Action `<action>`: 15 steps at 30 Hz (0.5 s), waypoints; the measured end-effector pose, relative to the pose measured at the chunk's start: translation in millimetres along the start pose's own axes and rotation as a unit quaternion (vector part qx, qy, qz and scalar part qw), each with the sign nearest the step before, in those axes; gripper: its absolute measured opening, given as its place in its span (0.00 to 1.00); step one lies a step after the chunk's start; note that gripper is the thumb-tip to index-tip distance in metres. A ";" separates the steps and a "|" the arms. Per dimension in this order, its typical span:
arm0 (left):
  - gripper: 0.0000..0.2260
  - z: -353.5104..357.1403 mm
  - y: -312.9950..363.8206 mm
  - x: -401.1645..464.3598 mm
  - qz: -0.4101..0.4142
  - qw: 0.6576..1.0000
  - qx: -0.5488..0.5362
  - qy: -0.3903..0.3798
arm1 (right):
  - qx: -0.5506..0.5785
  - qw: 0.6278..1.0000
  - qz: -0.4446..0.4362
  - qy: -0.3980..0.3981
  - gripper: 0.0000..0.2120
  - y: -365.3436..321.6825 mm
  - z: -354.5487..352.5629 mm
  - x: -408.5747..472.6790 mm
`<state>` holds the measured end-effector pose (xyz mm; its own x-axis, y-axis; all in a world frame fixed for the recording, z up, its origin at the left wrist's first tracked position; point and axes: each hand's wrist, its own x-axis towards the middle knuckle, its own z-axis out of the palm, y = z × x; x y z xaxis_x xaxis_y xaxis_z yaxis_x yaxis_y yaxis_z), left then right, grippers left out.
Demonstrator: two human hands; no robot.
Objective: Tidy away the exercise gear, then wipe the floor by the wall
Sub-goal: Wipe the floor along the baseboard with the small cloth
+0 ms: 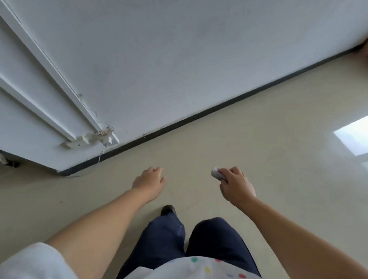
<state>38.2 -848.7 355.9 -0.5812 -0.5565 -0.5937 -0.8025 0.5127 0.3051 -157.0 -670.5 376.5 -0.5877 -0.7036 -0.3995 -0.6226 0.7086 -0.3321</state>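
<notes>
Pinched in the right hand [236,184] is a small wad of white cloth [216,173], held in the air above the beige floor [264,157]; the left hand [150,182] hangs empty, fingers relaxed. No exercise gear shows, so tidying looks finished. The person stands near the wall [175,66] and its dark baseboard [199,115], not yet bent down, so wiping seems still ahead.
</notes>
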 end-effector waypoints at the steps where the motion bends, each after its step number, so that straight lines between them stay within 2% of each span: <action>1: 0.21 -5.3 0.1 13.6 -0.005 1.000 -0.013 0.005 | -0.011 1.000 -0.018 -0.019 0.18 -4.7 -3.7 22.9; 3: 0.21 -8.9 1.7 28.2 -0.009 0.999 -0.030 0.011 | -0.025 0.998 -0.043 -0.043 0.19 -13.6 -8.4 49.5; 8: 0.21 10.6 -25.8 82.2 -0.115 0.984 -0.132 0.022 | -0.103 0.975 -0.144 -0.135 0.19 -41.4 12.1 155.2; 12: 0.21 72.3 -63.7 140.6 -0.194 0.963 -0.187 0.014 | -0.160 0.941 -0.229 -0.192 0.19 -48.3 76.8 246.5; 15: 0.21 138.6 -98.7 206.1 -0.225 0.952 -0.207 0.000 | -0.196 0.921 -0.261 -0.213 0.18 -40.1 158.2 321.3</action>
<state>16.3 -923.4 100.2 -0.1665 -0.6588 -0.7337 -0.9544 -0.0794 0.2878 -239.1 -916.5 126.3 0.0488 -0.7994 -0.5988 -0.9505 0.1470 -0.2737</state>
